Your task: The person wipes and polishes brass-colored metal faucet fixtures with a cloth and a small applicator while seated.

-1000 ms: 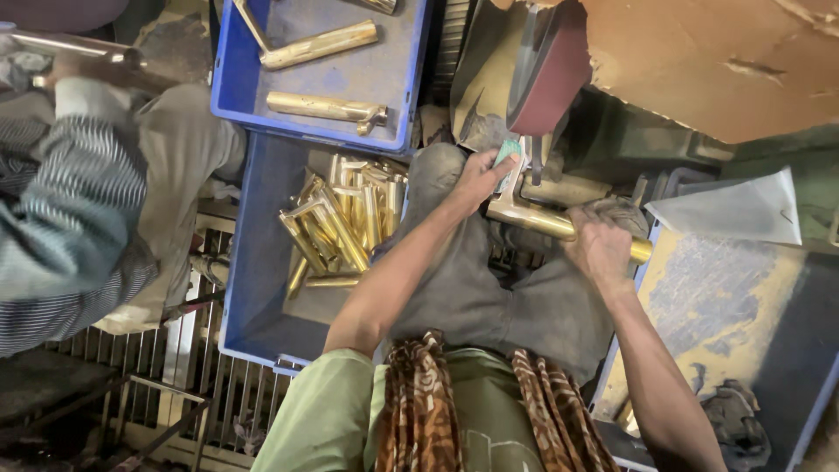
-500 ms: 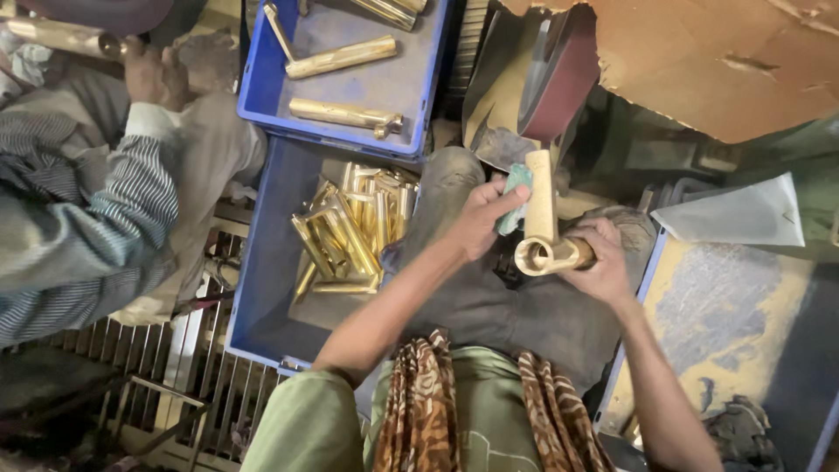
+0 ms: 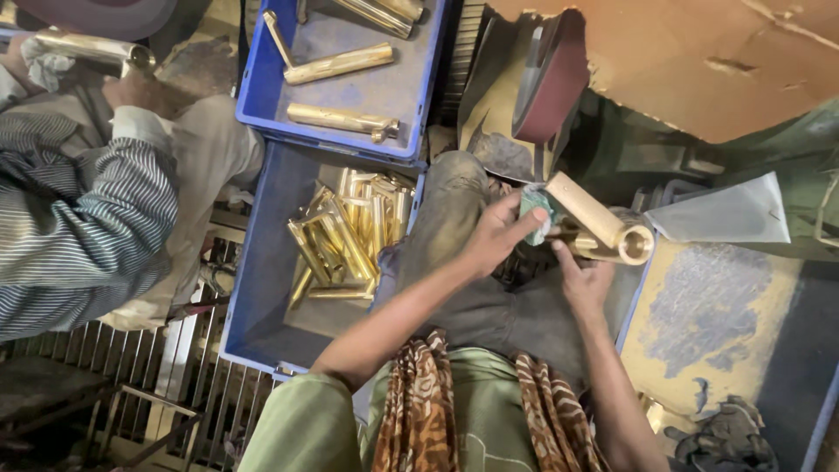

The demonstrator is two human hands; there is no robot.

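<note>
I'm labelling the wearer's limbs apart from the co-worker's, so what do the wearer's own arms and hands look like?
Both arms are bare from the short green sleeves down, with no gloves, watch or rings visible on the left hand or the right hand. A brown patterned scarf hangs between them. The co-worker's arm differs: a long striped sleeve.

Setting: small metal-finishing workshop, floor-level workstation. Evidence: two blue plastic crates [image 3: 262, 288] hold batches of brass tube fittings [image 3: 350, 236], some bright, some dull. A dark red abrasive wheel [image 3: 551, 79] stands just ahead of the seated worker, with a rust-brown guard [image 3: 699, 61] over it. Surfaces are coated in yellowish polishing dust [image 3: 708, 323]. A second person in a striped sleeve [image 3: 79, 227] handles another brass tube [image 3: 87, 51] alongside.
</note>
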